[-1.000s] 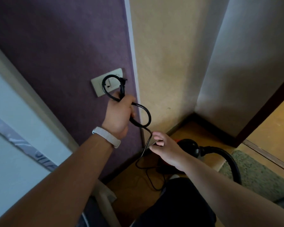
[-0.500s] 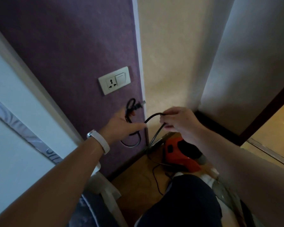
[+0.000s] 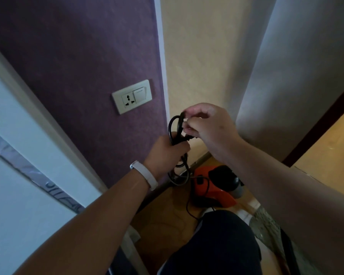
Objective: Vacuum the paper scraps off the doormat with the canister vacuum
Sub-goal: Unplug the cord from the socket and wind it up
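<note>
From the head view, the left hand (image 3: pixel 166 150) clenched coiled loops of thin black power cord (image 3: pixel 175 128), while the right hand (image 3: pixel 209 128) pinched the top loop. The orange-and-black canister vacuum (image 3: pixel 211 192) sat on the wooden floor below, beside the speckled green doormat (image 3: pixel 266 227). A white wall socket (image 3: pixel 131 96) stood unplugged.

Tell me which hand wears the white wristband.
The left hand. Its wrist carries the white wristband and it grips the coiled black cord; the right hand, with a bare wrist, pinches the cord's top loop.
</note>
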Action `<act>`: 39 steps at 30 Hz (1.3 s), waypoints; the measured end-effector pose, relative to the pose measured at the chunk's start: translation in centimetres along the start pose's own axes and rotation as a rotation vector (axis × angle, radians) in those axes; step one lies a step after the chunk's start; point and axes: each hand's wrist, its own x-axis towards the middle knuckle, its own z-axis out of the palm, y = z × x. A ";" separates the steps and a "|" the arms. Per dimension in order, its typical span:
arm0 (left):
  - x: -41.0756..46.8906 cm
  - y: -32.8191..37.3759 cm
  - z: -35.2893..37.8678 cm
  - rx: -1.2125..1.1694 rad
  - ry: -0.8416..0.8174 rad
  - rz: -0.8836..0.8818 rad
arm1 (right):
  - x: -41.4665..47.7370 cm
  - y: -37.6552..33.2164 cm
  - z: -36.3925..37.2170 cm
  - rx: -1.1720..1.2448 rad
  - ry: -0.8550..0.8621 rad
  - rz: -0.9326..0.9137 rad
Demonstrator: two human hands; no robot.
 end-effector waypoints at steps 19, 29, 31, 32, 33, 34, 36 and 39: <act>1.6 2.4 -8.0 -0.151 0.299 0.071 | -1.5 13.9 -2.0 -0.191 -0.006 0.583; 2.6 -4.4 -2.0 0.103 -0.102 -0.026 | 0.1 5.6 -0.5 0.133 -0.114 0.302; 3.1 -4.7 -1.2 0.095 -0.175 -0.021 | -0.3 4.7 -0.2 0.157 -0.154 0.307; 3.1 -4.7 -0.9 0.097 -0.248 -0.002 | -0.4 4.5 -0.1 0.193 -0.161 0.317; 3.1 -4.9 -0.5 0.085 -0.310 0.013 | -0.4 4.4 0.1 0.230 -0.162 0.325; 3.0 -5.0 -0.1 0.071 -0.354 0.029 | -0.3 4.4 0.3 0.265 -0.160 0.329; 2.6 -5.1 0.7 0.070 -0.377 0.089 | -0.1 4.8 0.6 0.319 -0.160 0.325; 2.7 -5.8 1.9 0.106 -0.197 0.101 | 0.0 5.4 0.7 0.288 -0.191 0.270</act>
